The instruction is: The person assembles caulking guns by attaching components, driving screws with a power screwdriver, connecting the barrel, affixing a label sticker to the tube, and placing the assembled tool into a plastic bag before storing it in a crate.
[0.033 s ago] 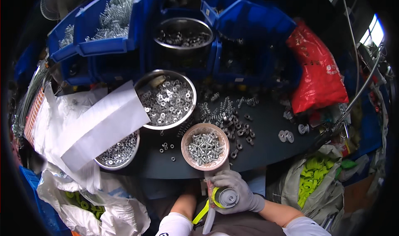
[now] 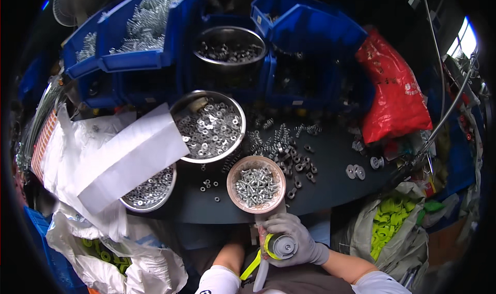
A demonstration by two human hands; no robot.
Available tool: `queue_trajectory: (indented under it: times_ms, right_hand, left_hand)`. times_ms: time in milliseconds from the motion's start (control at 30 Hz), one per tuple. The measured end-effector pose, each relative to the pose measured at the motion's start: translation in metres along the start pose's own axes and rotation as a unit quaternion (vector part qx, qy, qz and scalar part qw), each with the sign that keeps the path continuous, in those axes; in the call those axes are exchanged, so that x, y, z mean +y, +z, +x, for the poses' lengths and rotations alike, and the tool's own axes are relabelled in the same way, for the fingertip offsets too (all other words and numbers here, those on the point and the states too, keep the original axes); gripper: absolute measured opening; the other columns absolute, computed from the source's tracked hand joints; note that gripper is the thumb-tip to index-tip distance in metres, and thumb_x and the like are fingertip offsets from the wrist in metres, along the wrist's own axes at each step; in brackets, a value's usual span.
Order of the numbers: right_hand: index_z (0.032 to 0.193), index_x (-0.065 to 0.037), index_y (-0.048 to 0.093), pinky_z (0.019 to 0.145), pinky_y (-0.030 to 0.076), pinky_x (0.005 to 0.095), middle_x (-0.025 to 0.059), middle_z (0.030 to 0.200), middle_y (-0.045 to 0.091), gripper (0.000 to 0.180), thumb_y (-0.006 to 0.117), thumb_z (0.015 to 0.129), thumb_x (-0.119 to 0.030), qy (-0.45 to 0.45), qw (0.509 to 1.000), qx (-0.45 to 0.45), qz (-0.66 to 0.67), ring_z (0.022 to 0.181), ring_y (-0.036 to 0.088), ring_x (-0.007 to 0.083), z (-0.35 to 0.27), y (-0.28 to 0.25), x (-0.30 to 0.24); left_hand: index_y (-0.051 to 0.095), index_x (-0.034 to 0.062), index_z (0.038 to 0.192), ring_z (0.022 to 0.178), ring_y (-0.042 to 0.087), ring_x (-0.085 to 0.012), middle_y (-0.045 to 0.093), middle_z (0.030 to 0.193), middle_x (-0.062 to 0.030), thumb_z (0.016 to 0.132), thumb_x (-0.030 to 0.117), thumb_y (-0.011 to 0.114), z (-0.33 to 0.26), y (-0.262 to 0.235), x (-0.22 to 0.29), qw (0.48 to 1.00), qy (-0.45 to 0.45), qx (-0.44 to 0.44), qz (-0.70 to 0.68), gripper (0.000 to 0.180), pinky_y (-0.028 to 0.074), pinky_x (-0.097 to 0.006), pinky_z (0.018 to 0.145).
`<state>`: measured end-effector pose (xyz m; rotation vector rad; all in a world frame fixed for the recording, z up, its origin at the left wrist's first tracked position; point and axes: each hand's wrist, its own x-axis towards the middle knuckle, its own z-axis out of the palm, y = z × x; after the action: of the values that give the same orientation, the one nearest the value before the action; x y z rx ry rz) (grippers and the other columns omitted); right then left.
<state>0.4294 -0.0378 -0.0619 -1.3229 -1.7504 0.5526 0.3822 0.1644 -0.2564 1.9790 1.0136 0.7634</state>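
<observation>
A small steel bowl of washers [image 2: 150, 190] sits at the left edge of the dark desk [image 2: 330, 175], half under a white plastic sheet [image 2: 129, 159], left of the pink bowl of screws [image 2: 257, 184] that anchors the scene. Behind and left of the pink bowl stands a larger steel bowl of washers [image 2: 211, 127]; loose springs and nuts [image 2: 289, 149] lie just right of it. Directly below the pink bowl, off the desk's near edge, the gloved right hand [image 2: 294, 239] is closed around a power screwdriver [image 2: 281, 246]. The tool's long axis runs roughly up toward the camera, butt end nearest the lens, tip hidden below. The left hand is hidden below its forearm, so its state cannot be told. The pink bowl overhangs the desk edge; a lifted hand could likely tip it, spilling screws.
</observation>
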Motion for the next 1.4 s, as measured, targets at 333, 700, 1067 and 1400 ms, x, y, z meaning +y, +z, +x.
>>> queue_trajectory:
  times_ms: [333,700,1067,1400]
  right_hand:
    - [0.109,-0.010,0.057,0.089,0.045,0.0377,0.0087,0.104,0.064,0.058,0.085,0.059,-0.023,-0.029,0.999,0.007,-0.015,0.097,0.063,0.0268,-0.012,0.009,0.006]
    - [0.117,-0.004,0.050,0.088,0.044,0.0367,0.0124,0.115,0.053,0.060,0.076,0.069,-0.030,-0.094,0.970,0.141,-0.173,0.102,0.054,0.0235,0.005,-0.091,-0.069]
    - [0.059,-0.015,0.065,0.046,0.049,0.0361,0.0040,0.065,0.065,0.016,0.065,0.068,-0.027,-0.310,0.764,-0.214,-0.524,0.060,0.065,0.0217,0.131,-0.141,-0.143]
    - [0.065,0.000,0.055,0.046,0.044,0.0294,0.0038,0.053,0.052,0.048,0.052,0.094,-0.038,0.080,0.962,0.028,-0.260,0.047,0.048,0.0117,0.021,-0.247,-0.228]
  left_hand:
    - [0.049,0.0015,0.126,0.113,0.053,-0.0284,0.051,0.127,-0.0166,0.093,0.014,0.049,0.004,-0.113,-0.006,0.985,0.001,0.165,0.055,0.036,0.043,-0.036,0.097]
    - [0.048,0.0025,0.126,0.111,0.054,-0.0278,0.052,0.125,-0.0155,0.094,0.016,0.048,-0.096,-0.130,-0.055,0.986,-0.061,0.125,0.094,0.035,0.044,-0.036,0.095]
    - [0.048,0.0034,0.126,0.108,0.055,-0.0272,0.054,0.123,-0.0144,0.095,0.018,0.047,-0.167,-0.088,-0.075,0.990,-0.043,-0.088,0.103,0.035,0.044,-0.035,0.093]
    - [0.048,0.0043,0.126,0.106,0.055,-0.0266,0.055,0.121,-0.0134,0.096,0.020,0.046,-0.185,-0.020,-0.061,0.966,0.033,-0.243,0.085,0.034,0.044,-0.035,0.091]
